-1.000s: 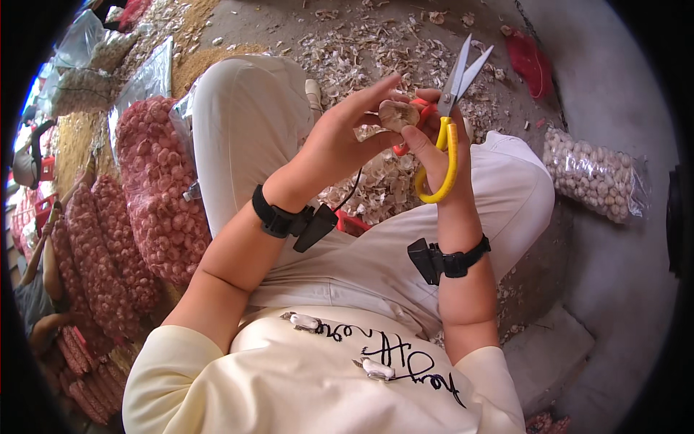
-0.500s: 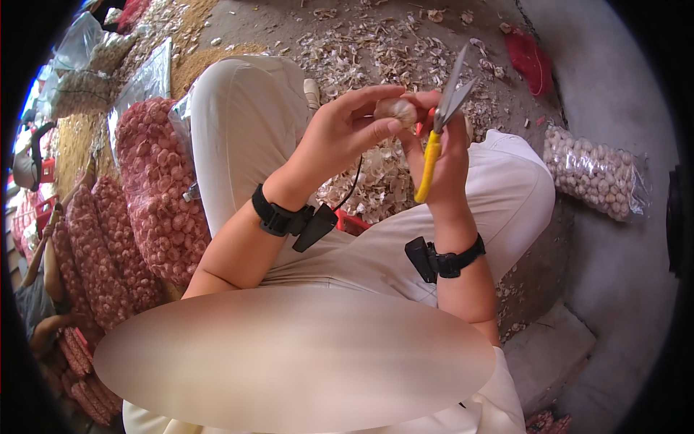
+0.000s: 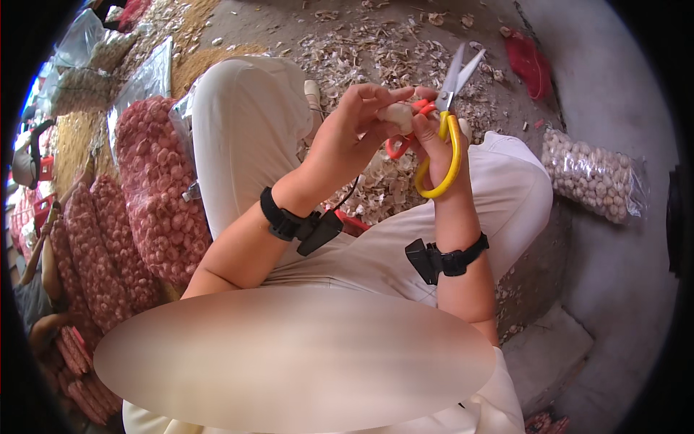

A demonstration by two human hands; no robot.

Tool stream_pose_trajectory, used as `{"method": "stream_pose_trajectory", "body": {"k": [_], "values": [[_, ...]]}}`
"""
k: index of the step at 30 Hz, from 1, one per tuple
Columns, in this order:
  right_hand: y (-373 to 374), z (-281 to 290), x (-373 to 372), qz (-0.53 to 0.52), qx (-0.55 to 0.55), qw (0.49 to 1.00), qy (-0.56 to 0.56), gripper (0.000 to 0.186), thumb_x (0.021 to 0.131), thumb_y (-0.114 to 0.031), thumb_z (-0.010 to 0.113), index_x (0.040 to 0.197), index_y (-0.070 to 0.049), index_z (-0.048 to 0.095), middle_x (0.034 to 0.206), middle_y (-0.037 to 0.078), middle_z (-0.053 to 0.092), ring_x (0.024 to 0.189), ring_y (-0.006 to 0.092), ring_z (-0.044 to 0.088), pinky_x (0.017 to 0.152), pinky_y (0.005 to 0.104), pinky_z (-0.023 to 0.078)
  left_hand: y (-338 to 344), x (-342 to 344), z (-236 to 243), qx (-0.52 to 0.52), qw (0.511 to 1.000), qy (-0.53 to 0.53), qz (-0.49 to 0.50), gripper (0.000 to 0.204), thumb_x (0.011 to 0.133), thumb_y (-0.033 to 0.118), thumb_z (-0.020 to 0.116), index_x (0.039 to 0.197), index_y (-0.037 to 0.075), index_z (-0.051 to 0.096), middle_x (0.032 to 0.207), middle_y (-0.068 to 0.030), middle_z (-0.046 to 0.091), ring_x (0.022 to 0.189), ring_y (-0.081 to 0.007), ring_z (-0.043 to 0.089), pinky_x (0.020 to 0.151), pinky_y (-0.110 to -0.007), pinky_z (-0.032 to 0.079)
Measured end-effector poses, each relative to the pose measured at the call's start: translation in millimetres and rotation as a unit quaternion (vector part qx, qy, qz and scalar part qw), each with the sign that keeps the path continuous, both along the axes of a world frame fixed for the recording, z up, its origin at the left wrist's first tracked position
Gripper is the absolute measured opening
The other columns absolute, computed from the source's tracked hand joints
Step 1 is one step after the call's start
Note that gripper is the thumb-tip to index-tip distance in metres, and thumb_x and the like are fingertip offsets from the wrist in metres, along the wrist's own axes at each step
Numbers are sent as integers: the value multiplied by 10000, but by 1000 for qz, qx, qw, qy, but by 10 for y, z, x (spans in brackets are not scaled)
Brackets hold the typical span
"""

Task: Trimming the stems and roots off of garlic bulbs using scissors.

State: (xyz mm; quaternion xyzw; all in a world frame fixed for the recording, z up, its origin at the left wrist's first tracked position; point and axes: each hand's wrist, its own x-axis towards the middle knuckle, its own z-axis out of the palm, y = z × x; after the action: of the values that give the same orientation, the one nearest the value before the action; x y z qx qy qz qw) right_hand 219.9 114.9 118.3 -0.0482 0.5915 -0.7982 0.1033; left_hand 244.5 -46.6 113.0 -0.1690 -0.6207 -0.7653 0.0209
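My left hand (image 3: 354, 126) pinches a pale garlic bulb (image 3: 396, 116) between its fingers, just left of my right hand (image 3: 441, 148). My right hand grips scissors (image 3: 451, 165) with a yellow loop and a red one, blades pointing up and to the right. Both hands meet around the bulb, so some fingertips are hidden. Below them lies a heap of loose garlic skins (image 3: 383, 188), between my legs in pale trousers.
Pink mesh sacks of garlic (image 3: 155, 188) stand at left, near another person's arm (image 3: 47, 271). A clear bag of white bulbs (image 3: 589, 173) lies right, a red mesh piece (image 3: 526, 61) upper right. Skins litter the floor (image 3: 593, 275) ahead.
The scissors turned edge-on half a second ago and now show their yellow loop broadside again. My left fingers have shifted around the bulb, which now shows a whiter surface.
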Motion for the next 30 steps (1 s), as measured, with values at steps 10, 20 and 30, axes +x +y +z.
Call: {"method": "stream_pose_trajectory", "body": {"k": [10, 20, 30], "values": [[8, 20, 12, 30, 34, 997, 55, 419, 828, -2, 638, 1201, -62, 456, 990, 74, 594, 942, 160, 608, 786, 295, 516, -22, -69, 86, -101, 994, -3, 33, 489, 848, 27, 623, 1305, 14, 448, 1307, -133, 499, 1209, -186, 485, 967, -276, 428], [91, -233, -123, -19, 63, 991, 115, 411, 840, -22, 617, 1207, -25, 431, 1011, 68, 608, 787, 96, 562, 647, 201, 465, -929, -45, 768, 33, 906, 87, 412, 316, 888, 130, 562, 1150, 8, 433, 706, -49, 530, 561, -133, 498, 535, -246, 425], [160, -449, -145, 27, 103, 994, 36, 433, 851, -16, 570, 1246, -63, 399, 1036, 110, 572, 790, 140, 564, 707, 258, 485, -3901, 926, -1292, 255, 683, -263, 631, 304, 940, 406, 457, 860, 112, 454, 713, -28, 510, 575, -145, 523, 479, -278, 459]]}}
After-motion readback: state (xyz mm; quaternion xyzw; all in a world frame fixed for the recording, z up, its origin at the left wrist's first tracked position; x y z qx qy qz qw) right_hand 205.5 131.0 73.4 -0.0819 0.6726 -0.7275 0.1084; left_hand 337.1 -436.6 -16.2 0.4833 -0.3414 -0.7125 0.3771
